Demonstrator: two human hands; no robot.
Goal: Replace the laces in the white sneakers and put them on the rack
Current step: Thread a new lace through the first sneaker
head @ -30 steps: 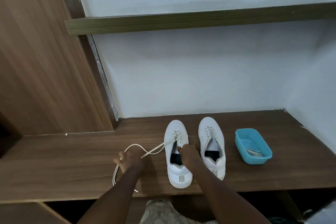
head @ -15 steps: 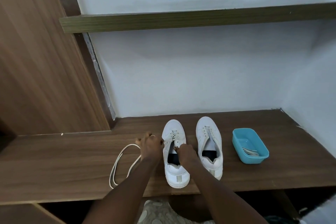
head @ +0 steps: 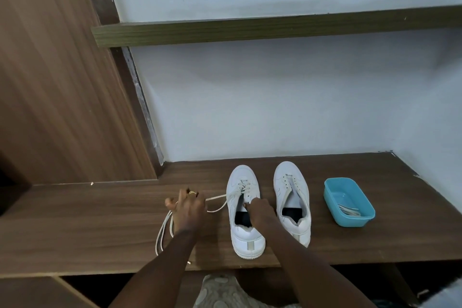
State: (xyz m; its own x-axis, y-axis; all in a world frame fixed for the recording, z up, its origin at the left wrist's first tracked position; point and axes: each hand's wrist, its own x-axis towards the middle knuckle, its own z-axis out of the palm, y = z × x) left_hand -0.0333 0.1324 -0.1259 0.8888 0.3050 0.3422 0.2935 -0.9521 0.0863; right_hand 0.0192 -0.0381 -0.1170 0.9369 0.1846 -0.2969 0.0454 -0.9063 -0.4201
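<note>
Two white sneakers stand side by side on the wooden shelf [head: 350,245], toes to the wall. The left sneaker [head: 243,210] has a cream lace [head: 215,204] running out of its eyelets to the left. My left hand [head: 187,210] holds that lace, which loops on down to the shelf's front edge. My right hand [head: 260,211] grips the left sneaker at its tongue and opening. The right sneaker [head: 291,195] stands untouched, its eyelets showing no lace.
A blue plastic tub [head: 348,201] with white laces in it sits right of the sneakers. A higher shelf [head: 275,29] crosses the white wall above. A wooden panel [head: 62,82] closes off the left side. Patterned fabric shows below the shelf's front edge.
My left hand went up to the left sneaker's eyelets, then drew back left, pulling more lace out. My right hand has stayed on the sneaker.
</note>
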